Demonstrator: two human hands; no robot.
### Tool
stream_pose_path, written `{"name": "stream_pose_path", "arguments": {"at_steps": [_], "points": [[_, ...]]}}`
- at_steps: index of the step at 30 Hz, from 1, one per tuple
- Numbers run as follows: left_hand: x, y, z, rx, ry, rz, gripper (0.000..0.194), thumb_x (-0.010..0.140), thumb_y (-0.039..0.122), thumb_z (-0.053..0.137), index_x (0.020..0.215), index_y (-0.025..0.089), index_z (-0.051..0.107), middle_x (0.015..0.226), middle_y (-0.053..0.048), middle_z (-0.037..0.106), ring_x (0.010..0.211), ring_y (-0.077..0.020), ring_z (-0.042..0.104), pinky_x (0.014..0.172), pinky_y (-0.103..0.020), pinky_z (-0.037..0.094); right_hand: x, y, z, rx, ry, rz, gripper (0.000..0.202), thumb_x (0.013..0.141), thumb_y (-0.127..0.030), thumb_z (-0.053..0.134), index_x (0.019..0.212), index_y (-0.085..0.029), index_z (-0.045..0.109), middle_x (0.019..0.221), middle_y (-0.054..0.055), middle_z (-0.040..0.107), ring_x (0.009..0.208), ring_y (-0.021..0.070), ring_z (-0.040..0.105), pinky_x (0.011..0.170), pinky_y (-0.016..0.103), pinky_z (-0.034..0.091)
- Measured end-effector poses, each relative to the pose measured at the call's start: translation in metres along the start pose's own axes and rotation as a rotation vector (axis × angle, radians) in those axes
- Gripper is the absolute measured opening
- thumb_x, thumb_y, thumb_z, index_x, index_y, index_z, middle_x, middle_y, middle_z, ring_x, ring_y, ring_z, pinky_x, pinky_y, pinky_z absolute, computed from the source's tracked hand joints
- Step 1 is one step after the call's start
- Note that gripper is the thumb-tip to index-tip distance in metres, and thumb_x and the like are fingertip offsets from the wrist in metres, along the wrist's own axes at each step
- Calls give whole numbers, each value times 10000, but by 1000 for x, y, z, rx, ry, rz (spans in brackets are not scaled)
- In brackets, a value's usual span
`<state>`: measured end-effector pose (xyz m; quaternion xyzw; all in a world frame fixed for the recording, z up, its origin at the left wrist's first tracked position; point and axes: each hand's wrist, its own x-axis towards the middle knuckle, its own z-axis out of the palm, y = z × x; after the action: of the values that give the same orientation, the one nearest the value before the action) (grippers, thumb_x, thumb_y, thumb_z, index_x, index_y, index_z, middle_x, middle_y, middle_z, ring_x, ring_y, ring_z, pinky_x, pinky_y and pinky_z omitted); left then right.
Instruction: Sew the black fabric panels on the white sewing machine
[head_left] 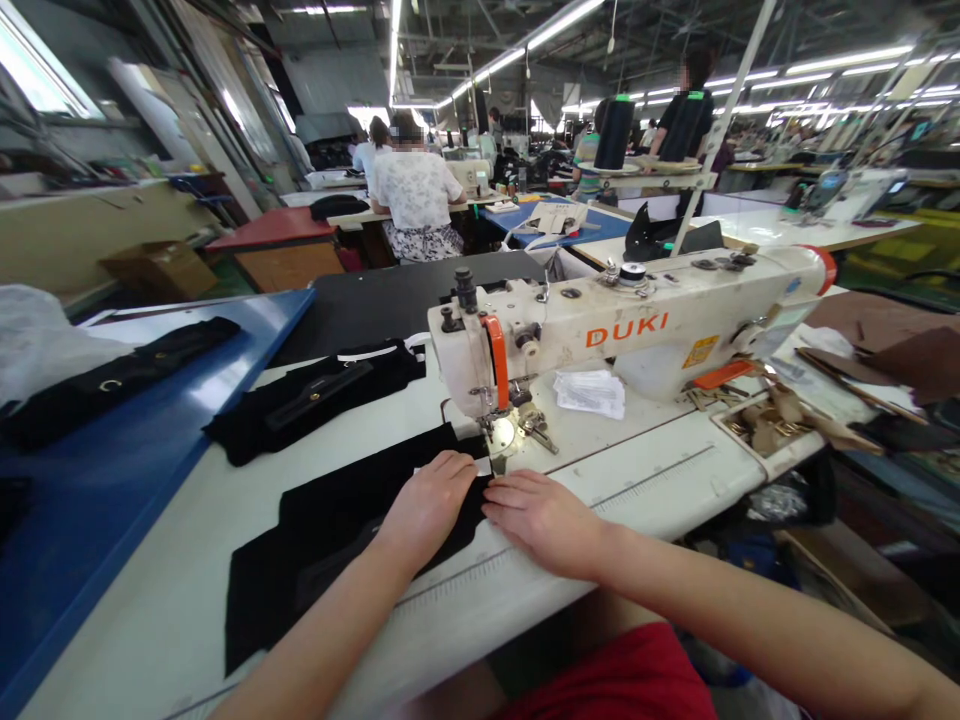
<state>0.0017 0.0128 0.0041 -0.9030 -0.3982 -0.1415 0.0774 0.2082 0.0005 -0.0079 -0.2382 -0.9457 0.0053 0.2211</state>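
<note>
A black fabric piece [337, 490] lies on the white sewing machine table, its right end close to the needle plate [502, 434]. My left hand [427, 510] rests over that end, fingers bent and closed on the cloth beside a small white label [484, 466]. From the other side my right hand [544, 522] grips the cloth's right edge with its fingertips, the fingers close together and the thumb hidden. Just beyond both hands stands the white sewing machine [555, 330] with an orange guard [496, 362]. A dark strip on the fabric is partly covered by my left forearm.
Another black piece with a strap [319, 395] lies behind on the left, and one more [127, 375] is on the blue table [172, 440]. White labels [590, 393] sit on the machine bed. A parts tray [769, 430] is at right. A person [416, 195] sits ahead.
</note>
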Motion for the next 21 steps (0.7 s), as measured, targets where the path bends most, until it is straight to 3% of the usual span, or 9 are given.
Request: {"name": "stream_pose_path", "arguments": {"at_steps": [9,21], "points": [[0,0,-6,7,-60,-4,261,879,39,476,1058,149,632,1019,-86,663,968,-224,601,827,-364,540,-5,-1,-2,4,-2,-4,219,951,-161,490,1083,-126,662,1185,104,672,1114,205,586,982,340,448],[-2,0,2,45,26,61,259,903,59,430,1033,123,645,1045,-111,677,967,-241,625,821,-389,552,-6,-1,-1,19,6,-4,232,945,-165,492,1101,-124,659,1194,107,665,1122,211,577,987,345,445]]}}
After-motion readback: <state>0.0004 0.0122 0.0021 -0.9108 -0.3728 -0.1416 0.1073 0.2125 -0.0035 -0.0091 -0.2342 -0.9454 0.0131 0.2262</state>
